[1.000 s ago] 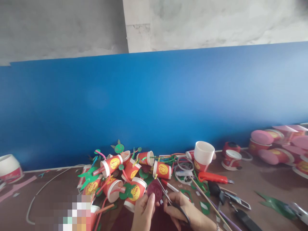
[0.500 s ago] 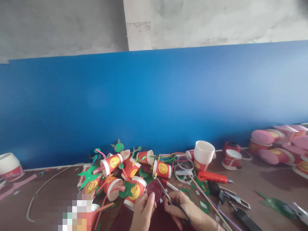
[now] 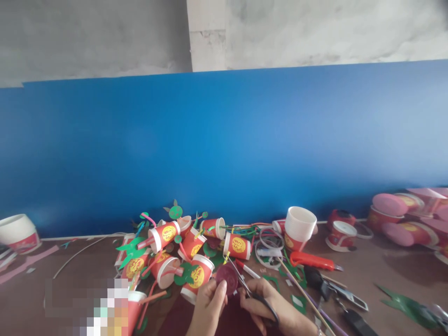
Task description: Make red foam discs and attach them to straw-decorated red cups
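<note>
Between thumb and fingers, my left hand (image 3: 209,303) pinches a dark red paper disc (image 3: 227,277) with a faint round marking on it. A pair of scissors (image 3: 241,276) with dark handles is in my right hand (image 3: 263,301). Their blades point up and left, along the disc's right edge. A sheet of dark red paper (image 3: 229,319) lies beneath both hands. Just beyond the disc, a red and white paper cup (image 3: 237,246) with a yellow emblem lies on its side. A white-and-red marker (image 3: 248,269) rests right behind the scissors.
Several decorated cups (image 3: 164,270) with green paper shapes and straws are heaped to the left. On the right are a stack of white cups (image 3: 300,224), a red utility knife (image 3: 313,260), keys (image 3: 345,294) and green-handled pliers (image 3: 408,303). A blue wall panel (image 3: 224,144) borders the table's back.
The whole scene has shifted slightly to the right with the camera. Both hands keep nearly the same pose, the disc and scissors still held together.
</note>
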Available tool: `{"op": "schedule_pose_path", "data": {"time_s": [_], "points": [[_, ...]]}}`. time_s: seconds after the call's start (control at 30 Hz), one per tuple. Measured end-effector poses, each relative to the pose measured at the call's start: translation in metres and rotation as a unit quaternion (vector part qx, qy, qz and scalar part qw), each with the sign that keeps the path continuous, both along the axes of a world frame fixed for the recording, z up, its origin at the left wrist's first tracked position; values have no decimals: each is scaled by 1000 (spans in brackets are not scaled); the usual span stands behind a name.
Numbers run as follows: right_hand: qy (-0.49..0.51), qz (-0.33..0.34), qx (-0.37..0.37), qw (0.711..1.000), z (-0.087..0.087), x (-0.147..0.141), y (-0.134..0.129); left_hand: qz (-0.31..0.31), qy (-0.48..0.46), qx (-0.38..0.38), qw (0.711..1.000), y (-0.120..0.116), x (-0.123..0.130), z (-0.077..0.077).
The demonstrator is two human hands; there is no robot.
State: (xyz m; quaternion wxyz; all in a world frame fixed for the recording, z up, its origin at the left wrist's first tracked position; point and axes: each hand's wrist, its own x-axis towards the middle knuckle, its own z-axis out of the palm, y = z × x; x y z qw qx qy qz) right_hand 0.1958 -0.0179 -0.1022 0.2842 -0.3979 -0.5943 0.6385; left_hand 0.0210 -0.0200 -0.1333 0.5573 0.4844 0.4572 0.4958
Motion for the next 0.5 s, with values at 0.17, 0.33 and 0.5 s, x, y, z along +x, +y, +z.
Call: {"op": "schedule_pose_path", "data": {"time_s": [0.17, 0.33, 0.5], "points": [[-16, 0, 1, 1000, 4, 0, -1, -5, 1, -1, 1000, 1, -1, 0], [-9, 5, 3, 1000, 9, -2, -2, -15, -5, -8, 1000, 2, -2, -3], [0, 7, -11, 1000, 8, -2, -1, -42, -13, -21, 999, 2, -3, -5]]}}
